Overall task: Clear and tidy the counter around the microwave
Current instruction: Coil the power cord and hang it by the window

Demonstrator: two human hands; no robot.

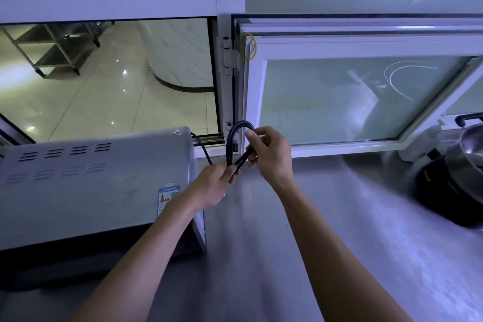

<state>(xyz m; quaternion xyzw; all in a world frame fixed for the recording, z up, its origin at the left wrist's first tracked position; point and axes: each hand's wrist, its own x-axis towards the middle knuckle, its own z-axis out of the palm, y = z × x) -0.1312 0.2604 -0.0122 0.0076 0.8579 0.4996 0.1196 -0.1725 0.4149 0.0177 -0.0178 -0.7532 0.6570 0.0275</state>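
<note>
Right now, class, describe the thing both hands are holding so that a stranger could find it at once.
Start at the grey microwave on the steel counter. Off its right rear corner, before the window frame, the left hand and right hand hold a black cable. It alone is thin, folded into a loop.

There is just one view, from a camera on the person's head, looking forward and down from close above the counter (339, 256). The microwave (91, 185) fills the lower left of the frame, the window (339, 97) runs across the top, and both arms reach up from the bottom edge into the middle.
</note>
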